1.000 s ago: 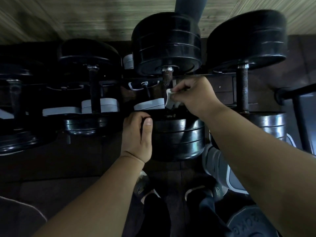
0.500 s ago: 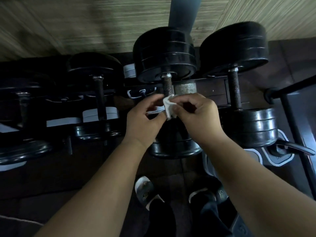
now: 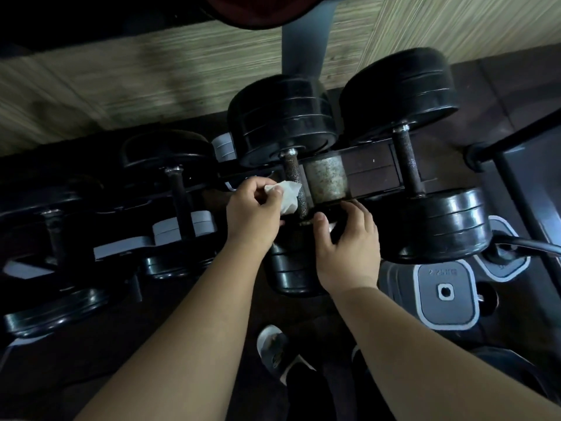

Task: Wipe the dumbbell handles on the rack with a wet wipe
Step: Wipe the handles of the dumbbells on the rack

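Observation:
A white wet wipe [image 3: 288, 196] is pinched in my left hand [image 3: 253, 212] and pressed against the left side of the knurled handle [image 3: 294, 180] of the middle dumbbell [image 3: 283, 123] on the rack [image 3: 372, 174]. My right hand [image 3: 349, 247] rests on that dumbbell's near black weight plates [image 3: 291, 273], fingers curled over the top edge. Another dumbbell [image 3: 408, 165] lies to the right, its rusty handle bare. A thinner dumbbell [image 3: 179, 189] lies to the left.
A grey post [image 3: 306, 34] rises behind the rack against a striped wall. A grey plate [image 3: 444, 294] and other weights lie on the dark floor at the right. A black frame bar [image 3: 522, 202] runs along the right edge. My feet [image 3: 273, 349] stand below.
The wipe has passed from my right hand to my left hand. My right hand dropped onto the near weight plates. The view has pulled back and tilted up.

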`<state>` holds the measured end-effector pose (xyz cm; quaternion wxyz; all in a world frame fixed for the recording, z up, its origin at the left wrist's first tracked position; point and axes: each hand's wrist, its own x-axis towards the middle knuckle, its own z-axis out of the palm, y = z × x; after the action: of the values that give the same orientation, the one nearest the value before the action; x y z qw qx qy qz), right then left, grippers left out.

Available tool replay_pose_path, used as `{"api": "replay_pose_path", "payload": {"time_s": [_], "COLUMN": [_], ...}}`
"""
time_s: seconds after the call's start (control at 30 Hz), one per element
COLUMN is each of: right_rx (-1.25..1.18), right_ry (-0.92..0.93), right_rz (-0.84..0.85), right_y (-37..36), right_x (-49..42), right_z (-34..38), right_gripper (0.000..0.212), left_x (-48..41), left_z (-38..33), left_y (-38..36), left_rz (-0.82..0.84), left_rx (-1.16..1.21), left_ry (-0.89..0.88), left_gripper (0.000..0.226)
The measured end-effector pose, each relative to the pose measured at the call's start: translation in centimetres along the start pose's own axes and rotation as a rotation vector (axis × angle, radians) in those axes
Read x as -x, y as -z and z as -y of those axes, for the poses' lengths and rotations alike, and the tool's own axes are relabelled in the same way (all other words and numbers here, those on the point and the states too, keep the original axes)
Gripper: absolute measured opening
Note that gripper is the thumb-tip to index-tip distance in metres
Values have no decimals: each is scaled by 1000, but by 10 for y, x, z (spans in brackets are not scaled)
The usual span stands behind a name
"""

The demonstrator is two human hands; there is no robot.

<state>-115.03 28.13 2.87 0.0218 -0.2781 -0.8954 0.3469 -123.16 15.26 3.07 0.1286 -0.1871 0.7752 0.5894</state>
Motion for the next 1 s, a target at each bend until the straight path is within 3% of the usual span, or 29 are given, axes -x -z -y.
{"api": "replay_pose_path", "payload": {"time_s": [0.13,0.3,0.57,0.8,1.0], "right_rx": [-39,-65,-63,-65,-24], "right_ry": [-80,-48,-38,-82,-100], "right_rz": [139,210,256,277,175], "right_y": [11,13,16,20,14], "right_x": [-16,-22,-23,-21,-15], "right_z": [-12,-19,-20,-13,-13], "right_gripper": [80,92,94,107,96], "left_x": [-17,-31,-40,-41,-45], "left_z": [-3,3,9,12,11], "left_y": [-12,-25,-22,-24,-24], "left_rz": [35,-5,-311,-43,101], "left_rx": [46,63,38,177,226], "left_ry": [57,56,74,219,239], "left_gripper": [6,9,22,22,31]}}
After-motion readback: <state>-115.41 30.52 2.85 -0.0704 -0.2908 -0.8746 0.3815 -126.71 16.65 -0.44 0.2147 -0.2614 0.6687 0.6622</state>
